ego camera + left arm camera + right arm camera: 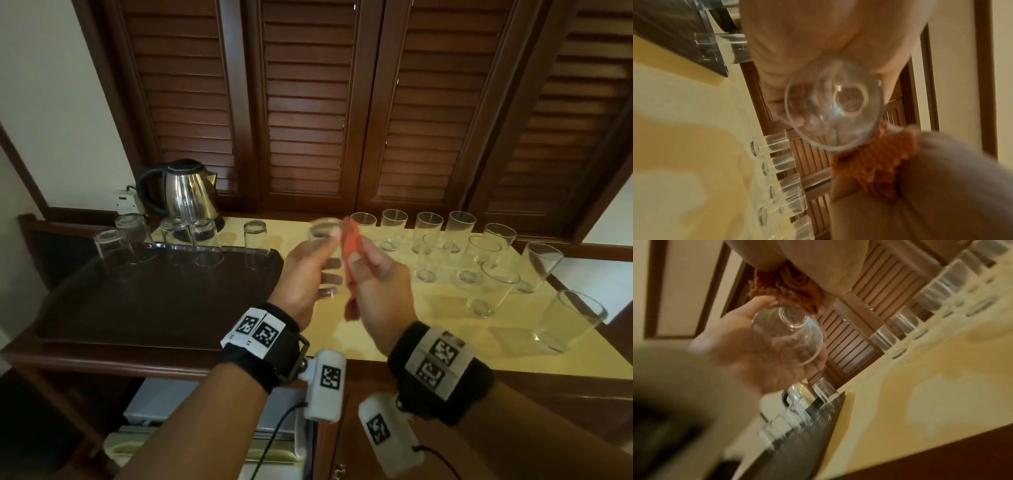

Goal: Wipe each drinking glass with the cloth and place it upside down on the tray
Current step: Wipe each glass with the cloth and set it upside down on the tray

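Note:
My left hand point(308, 270) grips a clear drinking glass point(325, 240) above the counter, base tilted up and away, rim toward me; the same glass point(833, 104) fills the left wrist view and shows as a glass point(787, 334) in the right wrist view. My right hand point(371, 270) pinches an orange cloth point(352, 246) against the glass's right side. The cloth point(875, 165) hangs below the fingers. A dark tray point(154, 301) lies to the left with several glasses point(205, 243) upside down along its far edge.
Several upright glasses point(462, 246) stand on the cream counter point(428, 335) to the right, some near its right edge. A steel kettle point(185, 192) sits behind the tray. Louvered wooden doors point(308, 102) back the counter. A wooden front edge point(171, 363) runs below.

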Available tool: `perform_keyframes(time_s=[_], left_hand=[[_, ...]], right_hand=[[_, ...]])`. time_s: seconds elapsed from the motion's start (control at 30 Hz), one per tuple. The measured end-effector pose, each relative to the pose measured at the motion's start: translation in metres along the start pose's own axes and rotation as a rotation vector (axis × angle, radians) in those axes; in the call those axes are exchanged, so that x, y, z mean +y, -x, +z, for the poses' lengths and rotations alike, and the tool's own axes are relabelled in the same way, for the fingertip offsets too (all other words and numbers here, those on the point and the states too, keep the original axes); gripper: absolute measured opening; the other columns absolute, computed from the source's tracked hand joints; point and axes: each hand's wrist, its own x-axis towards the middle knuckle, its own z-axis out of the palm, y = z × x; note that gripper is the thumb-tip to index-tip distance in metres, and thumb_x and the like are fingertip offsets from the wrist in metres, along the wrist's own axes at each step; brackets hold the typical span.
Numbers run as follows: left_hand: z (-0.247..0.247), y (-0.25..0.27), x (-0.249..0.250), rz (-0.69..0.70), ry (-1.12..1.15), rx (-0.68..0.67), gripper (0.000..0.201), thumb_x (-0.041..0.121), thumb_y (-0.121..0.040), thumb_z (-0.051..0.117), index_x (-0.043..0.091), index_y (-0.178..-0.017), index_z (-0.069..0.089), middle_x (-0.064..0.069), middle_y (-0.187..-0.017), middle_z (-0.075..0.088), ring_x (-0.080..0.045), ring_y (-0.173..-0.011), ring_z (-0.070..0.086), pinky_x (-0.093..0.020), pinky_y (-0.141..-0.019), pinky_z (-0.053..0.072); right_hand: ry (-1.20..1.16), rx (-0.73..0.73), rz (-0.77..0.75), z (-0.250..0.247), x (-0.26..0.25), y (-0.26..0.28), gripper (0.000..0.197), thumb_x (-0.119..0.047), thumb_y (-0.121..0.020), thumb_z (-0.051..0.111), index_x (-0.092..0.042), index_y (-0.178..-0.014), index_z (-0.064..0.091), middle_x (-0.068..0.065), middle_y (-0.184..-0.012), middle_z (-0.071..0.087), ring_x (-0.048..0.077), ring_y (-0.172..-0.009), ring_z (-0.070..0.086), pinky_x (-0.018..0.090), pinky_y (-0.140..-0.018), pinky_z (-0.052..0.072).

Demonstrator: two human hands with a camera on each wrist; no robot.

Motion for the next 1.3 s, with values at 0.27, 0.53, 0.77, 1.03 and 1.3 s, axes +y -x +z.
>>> perform_keyframes(time_s=[0.27, 0.53, 0.77, 1.03, 1.3], left_hand=[[-0.001, -0.006, -0.001, -0.012, -0.003, -0.010, 0.052, 0.064, -0.090, 0.068, 0.023, -0.123, 0.069, -0.016, -0.119, 0.072, -0.032, -0.098, 0.069, -0.043, -0.080, 0.055], [0.001, -0.008, -0.002, -0.013, -0.003, -0.015, 0.054, 0.063, -0.093, 0.066, 0.022, -0.129, 0.067, -0.016, -0.119, 0.073, -0.030, -0.096, 0.069, -0.039, -0.076, 0.055], [0.003, -0.007, -0.002, -0.017, -0.019, -0.040, 0.056, 0.057, -0.091, 0.072, 0.018, -0.130, 0.065, -0.018, -0.116, 0.071, -0.029, -0.087, 0.067, -0.038, -0.074, 0.054], [0.003, -0.005, 0.000, -0.029, -0.031, -0.060, 0.043, 0.051, -0.099, 0.063, 0.020, -0.128, 0.064, -0.012, -0.107, 0.072, -0.030, -0.087, 0.068, -0.037, -0.073, 0.054], [0.001, -0.003, 0.000, -0.037, -0.037, -0.097, 0.048, 0.056, -0.101, 0.058, 0.020, -0.132, 0.064, -0.017, -0.115, 0.073, -0.027, -0.087, 0.069, -0.038, -0.076, 0.053]], right_hand=[[-0.011, 0.002, 0.013, -0.001, 0.001, 0.000, 0.037, -0.022, -0.106, 0.049, -0.043, -0.136, 0.052, 0.002, -0.074, 0.063, 0.013, -0.051, 0.057, 0.026, -0.045, 0.049], [-0.022, 0.000, -0.013, -0.003, 0.002, 0.000, 0.037, -0.021, -0.106, 0.051, -0.051, -0.127, 0.050, -0.012, -0.061, 0.064, 0.010, -0.042, 0.051, 0.026, -0.040, 0.046], [-0.023, 0.045, 0.001, -0.010, 0.005, -0.009, 0.038, -0.021, -0.106, 0.049, -0.040, -0.139, 0.053, -0.013, -0.056, 0.060, 0.009, -0.045, 0.053, 0.025, -0.042, 0.045], [-0.053, 0.083, 0.053, -0.010, 0.006, -0.011, 0.036, -0.022, -0.106, 0.050, -0.050, -0.129, 0.050, 0.001, -0.086, 0.068, 0.016, -0.063, 0.063, 0.029, -0.058, 0.054], [-0.016, 0.117, 0.036, -0.007, 0.009, -0.011, 0.039, -0.025, -0.106, 0.049, -0.037, -0.144, 0.051, -0.005, -0.102, 0.068, 0.014, -0.088, 0.065, 0.034, -0.078, 0.057]])
